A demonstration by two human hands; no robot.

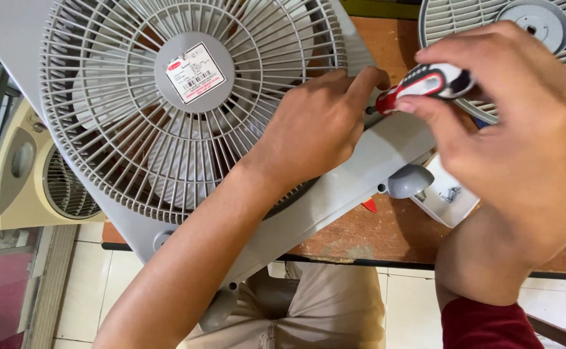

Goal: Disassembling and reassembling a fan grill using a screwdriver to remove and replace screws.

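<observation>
Worn wooden counter: left hand braced grey box fan steady; right hand clamped on red-and-white screwdriver at frame edge.

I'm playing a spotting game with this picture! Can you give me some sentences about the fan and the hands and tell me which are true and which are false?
1. The right hand holds a screwdriver with a red, white and black handle. True.
2. The left hand rests on the grey box fan. True.
3. The fan's round grille is bright green. False: it is light grey.
4. The fan lies on a wooden table. True.
5. The small white tray by the fan's foot holds apples. False: it holds a few small screws.
6. The fan on the floor is blue. False: it is cream coloured.
</observation>
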